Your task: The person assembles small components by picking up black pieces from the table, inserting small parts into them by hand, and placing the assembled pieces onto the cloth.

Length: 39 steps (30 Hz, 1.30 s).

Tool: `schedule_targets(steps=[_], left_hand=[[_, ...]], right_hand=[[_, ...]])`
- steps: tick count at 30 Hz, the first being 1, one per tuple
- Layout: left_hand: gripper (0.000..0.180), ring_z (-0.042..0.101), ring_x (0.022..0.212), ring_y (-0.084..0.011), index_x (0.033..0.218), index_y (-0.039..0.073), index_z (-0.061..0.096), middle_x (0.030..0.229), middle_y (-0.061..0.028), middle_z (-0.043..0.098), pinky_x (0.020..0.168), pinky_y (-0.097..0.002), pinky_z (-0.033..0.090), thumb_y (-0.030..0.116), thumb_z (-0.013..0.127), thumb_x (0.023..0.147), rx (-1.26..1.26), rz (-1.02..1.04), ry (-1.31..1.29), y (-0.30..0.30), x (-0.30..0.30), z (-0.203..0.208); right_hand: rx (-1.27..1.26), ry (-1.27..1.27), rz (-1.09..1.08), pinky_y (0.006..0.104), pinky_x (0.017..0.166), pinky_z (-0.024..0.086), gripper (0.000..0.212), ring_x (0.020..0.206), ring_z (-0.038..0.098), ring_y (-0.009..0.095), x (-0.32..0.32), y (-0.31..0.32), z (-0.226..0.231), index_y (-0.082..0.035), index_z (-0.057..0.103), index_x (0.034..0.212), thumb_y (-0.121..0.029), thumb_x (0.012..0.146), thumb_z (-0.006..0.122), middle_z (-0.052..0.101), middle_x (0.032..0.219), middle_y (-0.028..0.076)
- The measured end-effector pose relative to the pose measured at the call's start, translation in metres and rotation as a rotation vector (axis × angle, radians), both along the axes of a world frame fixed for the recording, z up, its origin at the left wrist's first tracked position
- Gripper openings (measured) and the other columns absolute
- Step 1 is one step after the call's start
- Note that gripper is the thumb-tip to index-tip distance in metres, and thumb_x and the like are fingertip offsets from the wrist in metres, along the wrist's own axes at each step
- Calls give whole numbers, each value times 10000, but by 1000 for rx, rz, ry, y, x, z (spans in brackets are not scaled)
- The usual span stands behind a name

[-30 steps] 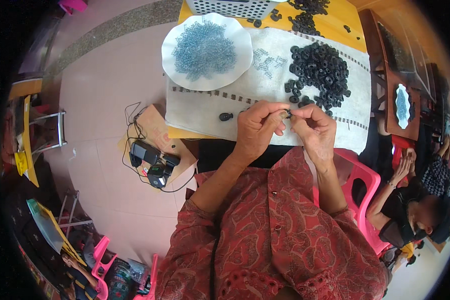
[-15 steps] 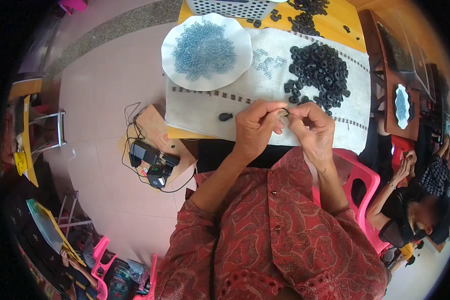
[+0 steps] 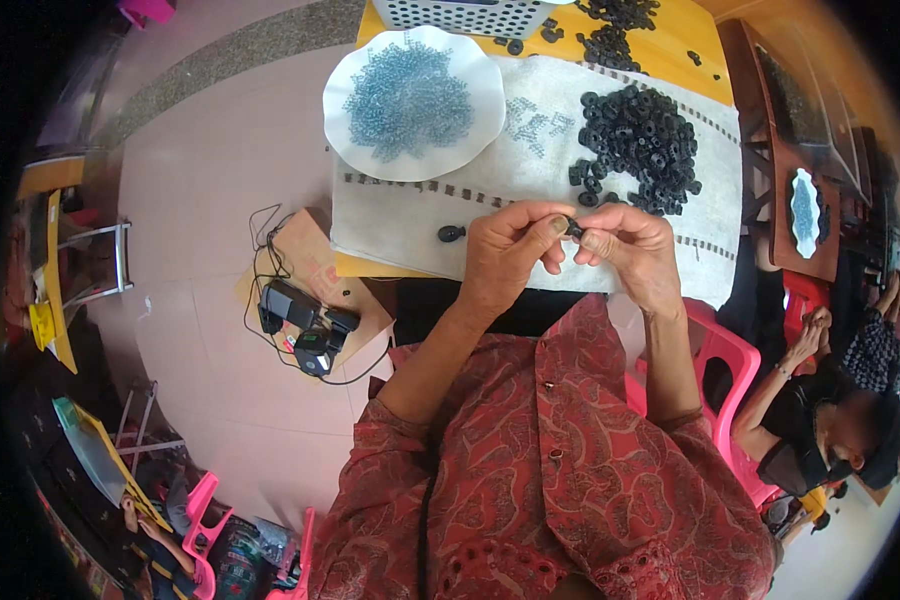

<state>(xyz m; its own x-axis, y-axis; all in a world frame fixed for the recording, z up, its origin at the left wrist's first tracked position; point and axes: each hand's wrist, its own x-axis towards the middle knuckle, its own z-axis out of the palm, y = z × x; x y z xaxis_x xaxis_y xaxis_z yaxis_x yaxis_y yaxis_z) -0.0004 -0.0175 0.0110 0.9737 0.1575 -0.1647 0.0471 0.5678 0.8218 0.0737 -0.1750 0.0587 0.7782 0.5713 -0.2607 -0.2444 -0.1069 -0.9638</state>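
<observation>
My left hand [image 3: 510, 250] and my right hand [image 3: 632, 255] meet over the front edge of the cloth. Thumbs and fingertips of both are pinched round a small black cord lock [image 3: 573, 229], partly hidden by them. To the left of my hands a single black cord lock [image 3: 452, 234] lies on the white cloth [image 3: 400, 225]. Beyond my right hand spreads a heap of black plastic cord lock parts [image 3: 642, 145]. A white scalloped plate [image 3: 342, 128] holds a mound of tiny metal springs [image 3: 410, 95], and some loose springs [image 3: 536, 125] lie beside it.
A grey perforated basket [image 3: 460, 18] stands at the table's far edge, with more black parts [image 3: 615, 45] to its right. Cardboard with black devices and cables [image 3: 305, 325] lies on the floor at left. A pink chair [image 3: 725, 370] and a seated person [image 3: 810, 425] are at right.
My right hand has turned and shifted slightly, its thumb now pressed against the black cord lock. More of the piece shows between my fingertips. The left hand has barely moved.
</observation>
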Motion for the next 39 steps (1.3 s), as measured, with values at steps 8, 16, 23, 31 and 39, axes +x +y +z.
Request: schedule_targets(steps=[8,16,23,31,39], left_hand=[[169,534,585,-89,1038,-32,650,740,-46,612,529,-223,451,52,574,913,-63,27,27,-1,1,-1],[164,526,582,-79,1032,-26,652,721,-38,603,526,-216,438,59,578,912,-69,9,51,2,1,2],[160,527,569,-77,1023,-24,655,714,-35,606,507,-217,437,62,584,908,-97,-21,42,-3,1,-1],[141,549,551,-52,985,-23,664,699,-21,619,482,-205,475,71,607,896,-73,-54,-24,4,0,0],[139,550,553,-57,994,-26,659,724,-31,624,492,-201,469,46,583,903,33,-81,-55,4,-2,3]], right_hand=[[-13,-90,-80,210,606,484,101,698,642,105,-9,5,-2,-17,672,959,-26,864,638,663,809,50],[25,-96,-78,217,619,492,110,715,642,119,-10,7,-2,-4,670,963,-26,858,645,646,829,62],[160,18,-32,233,608,488,77,687,605,104,1,2,-12,10,661,864,-36,814,696,627,791,57],[188,87,-25,210,558,460,91,614,550,83,0,3,-16,-6,649,778,-42,778,733,622,762,51],[156,142,-25,204,523,446,99,564,537,74,-2,2,-16,-9,655,773,-53,773,743,637,745,52]])
